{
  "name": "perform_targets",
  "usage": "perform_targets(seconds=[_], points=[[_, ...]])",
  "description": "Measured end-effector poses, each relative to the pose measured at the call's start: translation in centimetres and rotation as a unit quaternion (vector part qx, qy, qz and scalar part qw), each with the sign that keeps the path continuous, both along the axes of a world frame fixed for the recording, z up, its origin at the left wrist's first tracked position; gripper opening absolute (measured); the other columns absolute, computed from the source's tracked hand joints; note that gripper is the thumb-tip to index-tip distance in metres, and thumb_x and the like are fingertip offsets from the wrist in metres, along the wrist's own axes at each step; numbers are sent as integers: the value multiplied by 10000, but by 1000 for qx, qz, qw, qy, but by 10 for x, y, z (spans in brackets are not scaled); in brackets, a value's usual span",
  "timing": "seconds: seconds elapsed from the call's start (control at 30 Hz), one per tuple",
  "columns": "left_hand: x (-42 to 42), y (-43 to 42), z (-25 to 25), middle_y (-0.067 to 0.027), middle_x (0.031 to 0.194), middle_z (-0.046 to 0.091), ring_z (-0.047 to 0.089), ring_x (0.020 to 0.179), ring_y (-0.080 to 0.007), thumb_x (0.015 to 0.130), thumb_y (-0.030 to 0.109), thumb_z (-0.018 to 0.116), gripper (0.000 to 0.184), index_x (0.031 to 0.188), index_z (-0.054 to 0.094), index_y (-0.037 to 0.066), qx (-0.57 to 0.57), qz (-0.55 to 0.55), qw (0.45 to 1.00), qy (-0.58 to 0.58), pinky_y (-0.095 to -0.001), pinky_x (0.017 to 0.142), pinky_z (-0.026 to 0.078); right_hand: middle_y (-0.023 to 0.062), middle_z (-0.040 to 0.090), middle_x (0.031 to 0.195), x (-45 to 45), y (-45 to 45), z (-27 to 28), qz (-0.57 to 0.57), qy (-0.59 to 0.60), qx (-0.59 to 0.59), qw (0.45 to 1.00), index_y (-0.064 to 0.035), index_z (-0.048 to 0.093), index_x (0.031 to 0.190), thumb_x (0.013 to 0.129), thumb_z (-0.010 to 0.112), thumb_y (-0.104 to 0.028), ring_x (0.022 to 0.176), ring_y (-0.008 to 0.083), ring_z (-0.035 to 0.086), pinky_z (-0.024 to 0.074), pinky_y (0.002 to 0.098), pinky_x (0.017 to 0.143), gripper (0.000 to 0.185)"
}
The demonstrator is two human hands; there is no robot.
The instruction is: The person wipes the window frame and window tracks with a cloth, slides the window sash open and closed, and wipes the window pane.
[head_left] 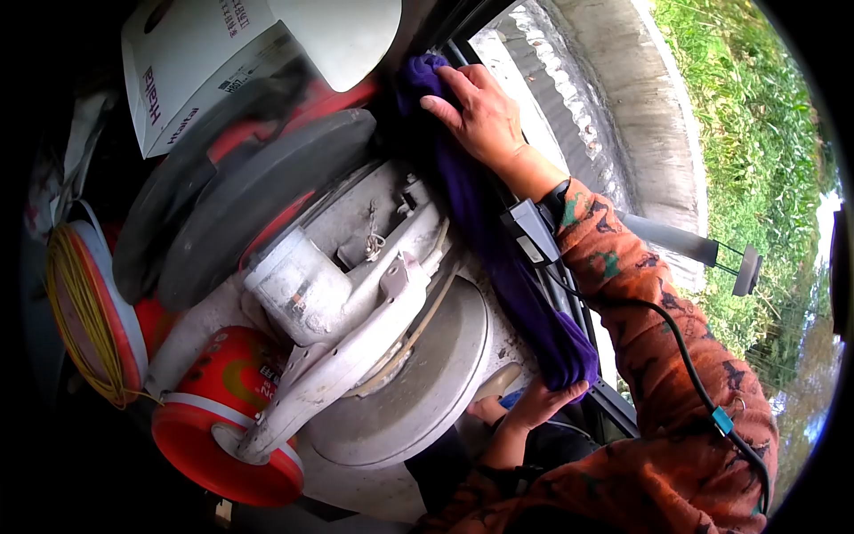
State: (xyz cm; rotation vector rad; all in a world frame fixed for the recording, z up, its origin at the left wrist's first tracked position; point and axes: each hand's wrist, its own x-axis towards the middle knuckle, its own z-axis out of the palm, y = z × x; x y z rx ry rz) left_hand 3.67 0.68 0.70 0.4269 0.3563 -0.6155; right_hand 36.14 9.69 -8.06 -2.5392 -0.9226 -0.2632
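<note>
A long purple cloth (498,258) is stretched and bunched along a dark frame edge. My right hand (480,116) is at its upper end, with the thumb and fingers closed on the bunched cloth. Its other end is in my left hand (543,402), whose fingers wrap round the fold. A dark strap circles my right wrist, and a black cable with a teal clip (722,420) runs over the orange patterned sleeve (658,329). Beside the cloth, near my right wrist, is a small grey box-shaped device (531,233).
Left of the cloth lies a dusty white machine (356,311) with a round base (436,383). Around it are dark discs (267,209), a red bucket (222,472), a reel of yellow cord (84,320) and a white carton (205,76). Outside are a concrete ledge (640,107) and plants (747,116).
</note>
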Motion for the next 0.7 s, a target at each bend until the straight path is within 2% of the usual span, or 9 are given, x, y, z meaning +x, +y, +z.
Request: perform_targets(seconds=[0.1, 0.13, 0.23, 0.3, 0.37, 0.43, 0.5, 0.63, 0.7], points=[[4, 2, 4, -66, 1160, 554, 503, 1085, -170, 826, 247, 694, 508, 1220, 500, -9, 16, 2, 1000, 13, -290, 957, 378, 54, 558, 906, 1, 5, 8, 6, -29, -59, 998, -159, 638, 1052, 801, 573, -542, 873, 225, 574, 495, 346, 658, 463], [4, 1, 4, -66, 1160, 554, 503, 1085, -170, 826, 247, 694, 508, 1220, 500, -9, 15, 1, 1000, 12, -290, 957, 378, 58, 555, 905, 1, 5, 11, 8, -19, -91, 996, -180, 614, 1111, 799, 567, -552, 902, 218, 567, 491, 351, 661, 488], [3, -2, 3, -70, 1150, 564, 509, 1076, -171, 828, 254, 693, 501, 1211, 510, -11, 20, -21, 999, 20, -289, 953, 381, 65, 559, 889, 9, 7, 23, 23, -9, -193, 981, -184, 567, 1181, 823, 553, -525, 874, 259, 577, 480, 382, 677, 494], [3, -3, 4, -76, 1142, 572, 515, 1066, -169, 826, 269, 696, 507, 1206, 515, -13, 30, -17, 999, 12, -289, 949, 385, 61, 582, 871, 13, 3, 22, 31, 9, -214, 976, -181, 520, 1233, 835, 539, -512, 841, 261, 599, 481, 376, 654, 518], [1, -7, 0, -62, 1148, 560, 506, 1072, -159, 832, 256, 692, 493, 1206, 514, -11, 35, -32, 999, -2, -283, 952, 379, 57, 600, 827, 11, -2, 20, 53, 78, -203, 975, -171, 499, 1259, 845, 535, -499, 802, 257, 615, 482, 365, 636, 530], [-3, -12, 1, -44, 1165, 536, 487, 1086, -143, 832, 210, 695, 487, 1219, 499, -11, 13, -7, 1000, 14, -272, 958, 369, 60, 613, 821, -7, -18, 25, 49, 83, -195, 976, -159, 486, 1275, 856, 523, -498, 805, 246, 619, 483, 364, 632, 540], [-6, -15, 1, -38, 1172, 525, 478, 1092, -137, 828, 186, 698, 492, 1227, 488, -12, 12, -6, 1000, 18, -268, 961, 365, 71, 616, 819, -26, -39, 43, 39, 215, -279, 935, -180, 493, 1274, 868, 519, -487, 819, 253, 620, 486, 376, 639, 510], [-6, -16, 2, -34, 1179, 511, 467, 1099, -131, 817, 151, 709, 514, 1238, 468, -18, -4, -19, 999, 29, -265, 963, 359, 93, 604, 842, -43, -69, 45, 35, 237, -227, 944, -204, 547, 1205, 866, 518, -490, 800, 292, 616, 485, 413, 651, 445], [-8, -18, 1, -34, 1178, 512, 468, 1100, -134, 818, 160, 709, 513, 1236, 470, -15, -4, -9, 1000, 23, -267, 964, 360, 80, 604, 870, -42, -68, 34, -3, 186, -66, 980, -162, 616, 1069, 875, 552, -432, 770, 290, 613, 485, 403, 645, 339]])
